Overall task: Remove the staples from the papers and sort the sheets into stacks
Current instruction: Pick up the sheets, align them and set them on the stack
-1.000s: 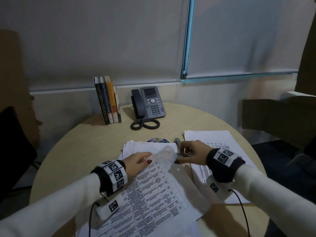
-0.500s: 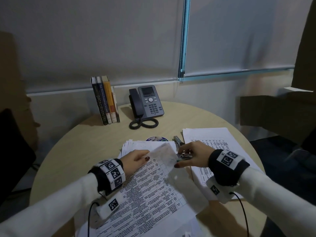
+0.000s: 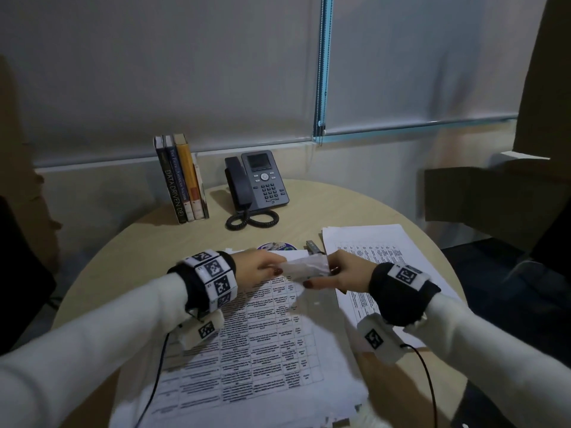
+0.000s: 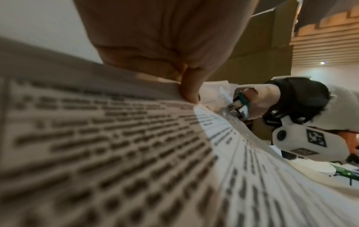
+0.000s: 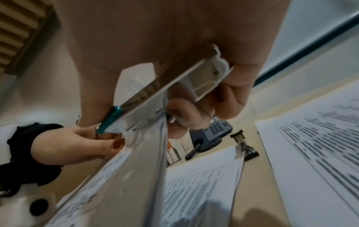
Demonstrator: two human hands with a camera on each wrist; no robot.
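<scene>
A stapled set of printed sheets (image 3: 247, 335) lies on the round table (image 3: 148, 257), its far corner (image 3: 306, 265) lifted and crumpled. My left hand (image 3: 278, 270) pinches that corner between thumb and fingers, which shows close up in the left wrist view (image 4: 189, 92). My right hand (image 3: 327, 273) grips a metal staple remover (image 5: 170, 86) with a teal tip (image 5: 110, 118), whose nose is at the raised corner. The left wrist view shows the remover (image 4: 240, 104) biting at the paper's edge. I cannot make out the staple itself.
A second stack of loose sheets (image 3: 386, 257) lies to the right. A stapler (image 3: 312, 247) and a round disc (image 3: 275, 245) sit just beyond the hands. A desk phone (image 3: 259, 183) and upright books (image 3: 182, 180) stand at the back.
Both hands have come closer together and the paper's corner is lifted higher off the stack. The left hand has slid right, up to the corner.
</scene>
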